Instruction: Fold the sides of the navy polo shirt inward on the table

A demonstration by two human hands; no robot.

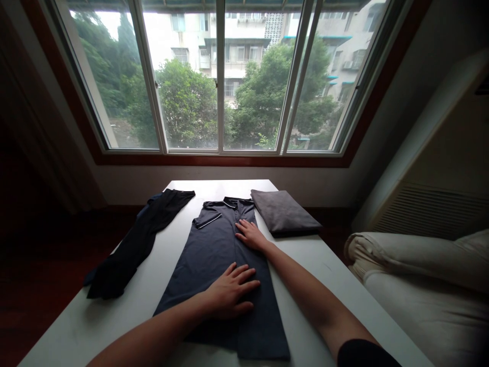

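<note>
A dark blue-grey polo shirt [214,244] lies on the white table, its collar toward the window. Its right side is folded inward in a long strip, and the left short sleeve with white piping lies across the upper body. My left hand [232,290] rests flat on the lower middle of the shirt, fingers spread. Farther up, near the placket, my right hand [250,234] lies on the folded strip with its fingers stretched out. Neither hand grips the cloth.
Black garments [141,244] lie along the left edge of the white table [309,270], with blue cloth beneath. A folded grey cloth [284,211] sits at the back right. A beige sofa [424,285] stands to the right, and a wide window [221,92] is ahead.
</note>
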